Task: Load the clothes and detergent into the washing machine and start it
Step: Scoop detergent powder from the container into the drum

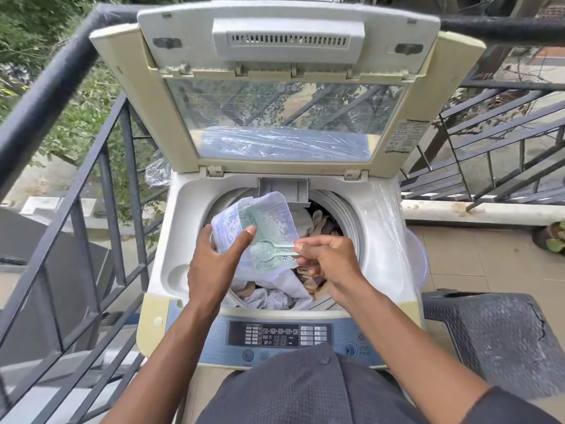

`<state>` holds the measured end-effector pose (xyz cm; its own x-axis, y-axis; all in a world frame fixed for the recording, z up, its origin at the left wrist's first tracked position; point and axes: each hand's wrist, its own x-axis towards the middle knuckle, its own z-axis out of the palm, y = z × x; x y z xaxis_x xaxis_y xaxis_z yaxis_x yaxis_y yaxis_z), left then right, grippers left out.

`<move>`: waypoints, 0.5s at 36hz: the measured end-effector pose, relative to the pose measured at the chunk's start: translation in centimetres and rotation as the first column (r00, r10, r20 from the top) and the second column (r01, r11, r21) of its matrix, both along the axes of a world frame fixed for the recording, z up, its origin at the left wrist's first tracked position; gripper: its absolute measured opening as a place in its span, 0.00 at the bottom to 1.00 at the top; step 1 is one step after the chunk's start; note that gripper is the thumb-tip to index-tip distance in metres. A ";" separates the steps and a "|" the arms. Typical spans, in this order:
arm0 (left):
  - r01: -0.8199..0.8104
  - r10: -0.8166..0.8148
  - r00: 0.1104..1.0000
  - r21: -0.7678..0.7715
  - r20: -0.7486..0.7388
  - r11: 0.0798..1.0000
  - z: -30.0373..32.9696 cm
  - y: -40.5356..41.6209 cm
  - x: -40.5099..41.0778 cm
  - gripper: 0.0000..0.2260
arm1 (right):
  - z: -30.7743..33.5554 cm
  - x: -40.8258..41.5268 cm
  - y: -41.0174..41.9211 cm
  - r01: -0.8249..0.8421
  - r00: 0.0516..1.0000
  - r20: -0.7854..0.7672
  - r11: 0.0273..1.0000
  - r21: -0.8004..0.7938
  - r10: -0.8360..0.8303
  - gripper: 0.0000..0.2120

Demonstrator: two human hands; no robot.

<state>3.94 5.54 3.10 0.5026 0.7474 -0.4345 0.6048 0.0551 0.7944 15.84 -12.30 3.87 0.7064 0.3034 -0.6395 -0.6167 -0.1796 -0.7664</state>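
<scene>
Our left hand (211, 264) grips the detergent tub (253, 228); our right hand (327, 258) pinches its scoop (269, 250) above the clothes (275, 293) in the drum (345, 209).

Soft, even daylight, sharp focus, railing (55, 87) bowed by wide-angle distortion

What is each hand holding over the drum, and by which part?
The left hand grips the clear tub by its side wall. The right hand pinches the green scoop by the end of its handle.
</scene>
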 end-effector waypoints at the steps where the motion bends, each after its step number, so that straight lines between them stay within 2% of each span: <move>1: -0.002 0.002 1.000 -0.008 0.001 1.000 -0.1 0.0 0.0 0.49 | -0.1 0.0 0.0 0.003 1.000 0.002 1.000 -0.005 -0.003 0.04; 6: -0.024 0.024 1.000 -0.043 0.012 0.999 -0.2 0.1 0.0 0.45 | -0.1 0.3 0.2 0.028 0.999 -0.015 1.000 -0.002 -0.028 0.03; 18: -0.050 0.052 0.998 -0.090 0.021 0.995 0.6 -0.4 0.3 0.53 | -0.3 0.8 0.3 0.028 0.998 -0.055 1.000 0.000 -0.027 0.04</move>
